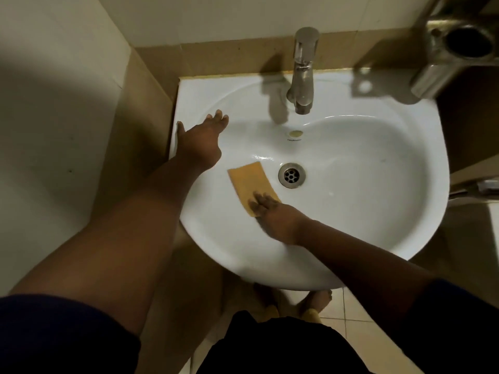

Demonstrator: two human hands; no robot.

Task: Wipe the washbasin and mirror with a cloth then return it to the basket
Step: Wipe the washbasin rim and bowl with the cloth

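Observation:
A white washbasin [364, 163] fills the middle of the head view. An orange-yellow cloth [249, 179] lies flat inside the bowl, just left of the metal drain [291, 175]. My right hand [272, 214] presses straight fingers on the cloth's near end. My left hand [199, 141] rests flat on the basin's left rim, fingers spread and its thumb over the outer edge. The mirror and the basket are out of view.
A steel tap [303, 71] stands at the basin's back rim. A metal holder [459, 47] juts from the wall at top right. Tiled walls close in on the left and behind. My feet [294, 303] stand on the floor tiles under the basin.

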